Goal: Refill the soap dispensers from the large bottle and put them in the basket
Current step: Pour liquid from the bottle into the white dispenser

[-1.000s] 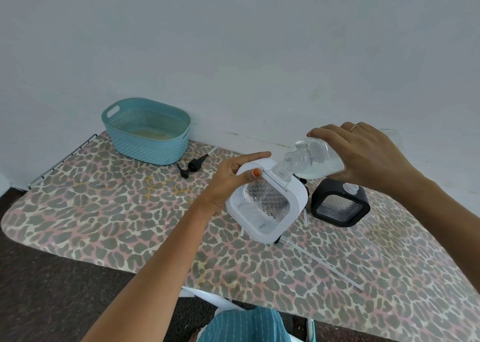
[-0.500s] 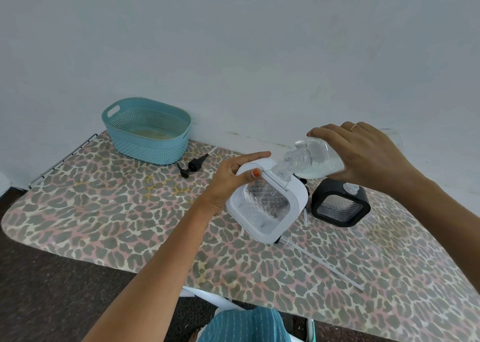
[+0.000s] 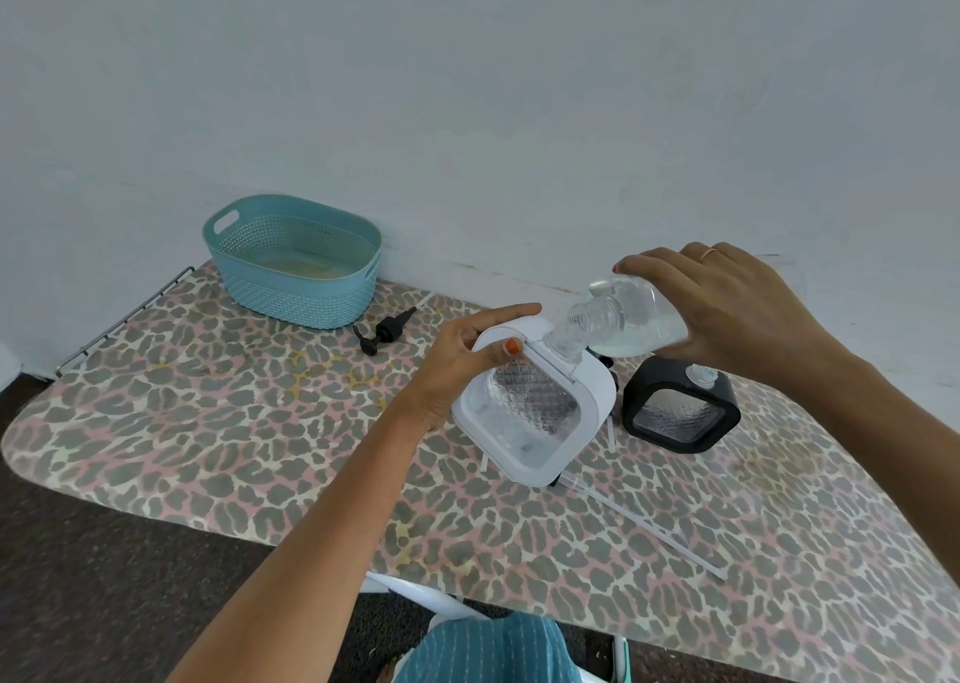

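Left hand [image 3: 457, 355] grips the white soap dispenser [image 3: 535, 407], fingers wrapped on its top left corner, holding it tilted over the leopard-print worktop [image 3: 208, 422]. Right hand [image 3: 727, 308] holds the large clear bottle [image 3: 623, 319], tipped with its neck at the dispenser's top opening. Black dispenser [image 3: 680, 412] stands just right of the white one, uncapped. Black pump head [image 3: 384, 329] lies near the teal basket [image 3: 296, 261] at far left. Clear dip tube [image 3: 649, 526] lies on the worktop, near side.

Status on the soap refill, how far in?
Done: both pumps off; one black pump lies by the empty teal basket. In hand: right hand tips clear large bottle into white square dispenser, steadied by left hand. Left: black square dispenser, recapping, basketing.
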The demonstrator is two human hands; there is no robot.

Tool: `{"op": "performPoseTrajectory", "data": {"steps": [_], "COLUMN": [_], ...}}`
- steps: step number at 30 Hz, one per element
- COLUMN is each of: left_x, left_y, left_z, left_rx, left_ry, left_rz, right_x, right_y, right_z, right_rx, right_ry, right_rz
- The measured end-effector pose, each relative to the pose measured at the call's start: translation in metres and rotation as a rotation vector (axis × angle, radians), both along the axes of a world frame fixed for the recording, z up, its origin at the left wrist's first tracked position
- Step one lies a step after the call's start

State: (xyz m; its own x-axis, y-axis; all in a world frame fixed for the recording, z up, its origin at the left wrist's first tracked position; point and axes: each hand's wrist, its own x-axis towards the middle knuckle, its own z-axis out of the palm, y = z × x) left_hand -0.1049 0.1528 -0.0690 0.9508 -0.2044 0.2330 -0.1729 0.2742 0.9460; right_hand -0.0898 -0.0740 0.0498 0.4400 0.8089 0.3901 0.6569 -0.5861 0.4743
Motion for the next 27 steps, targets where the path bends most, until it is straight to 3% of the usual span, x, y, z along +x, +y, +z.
{"op": "performPoseTrajectory", "data": {"steps": [27], "left_x": [-0.0013], "left_y": [0.0006], "left_z": [-0.0009], "left_rx": [-0.020], "left_ry": [-0.002], "left_rz": [-0.001], "right_x": [-0.0007], "right_y": [0.0021], "right_z": [0.0011], "right_rx": [-0.002], "right_ry": [-0.017], "right_rz": [0.006]}}
